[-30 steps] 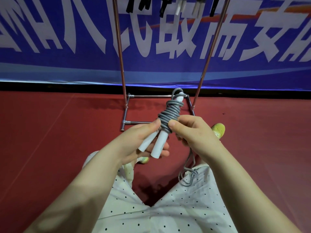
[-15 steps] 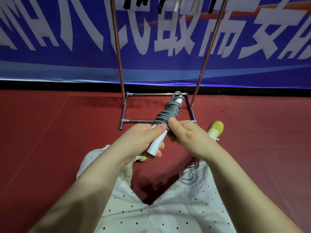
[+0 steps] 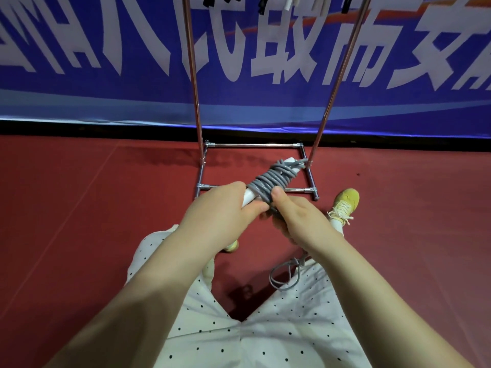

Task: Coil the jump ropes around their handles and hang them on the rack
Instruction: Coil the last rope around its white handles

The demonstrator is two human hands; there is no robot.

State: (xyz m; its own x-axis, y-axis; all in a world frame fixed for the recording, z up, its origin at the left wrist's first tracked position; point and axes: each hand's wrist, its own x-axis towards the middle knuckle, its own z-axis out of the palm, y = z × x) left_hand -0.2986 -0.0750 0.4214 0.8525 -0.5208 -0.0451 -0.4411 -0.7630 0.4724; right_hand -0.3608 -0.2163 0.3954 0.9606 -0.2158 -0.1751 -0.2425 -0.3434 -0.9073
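Note:
A grey jump rope [image 3: 271,181] is wound in many turns around its white handles [image 3: 248,199]. My left hand [image 3: 225,208] grips the lower ends of the handles. My right hand [image 3: 297,216] pinches the rope at the near end of the coil, thumb on top. A loose tail of rope [image 3: 285,272] hangs below my right wrist over my lap. The metal rack [image 3: 198,107] stands just beyond, its base frame on the floor. Several black and white handles [image 3: 289,2] hang at the top edge.
A blue banner with white characters [image 3: 106,49] covers the wall behind the rack. The floor [image 3: 79,208] is red. My yellow shoe [image 3: 344,203] rests right of the rack base. My dotted white trousers [image 3: 265,328] fill the lower view.
The bundle has tilted further right and lower. My left hand now covers more of the white handles. My right hand has shifted under the coil, and the hanging tail is shorter.

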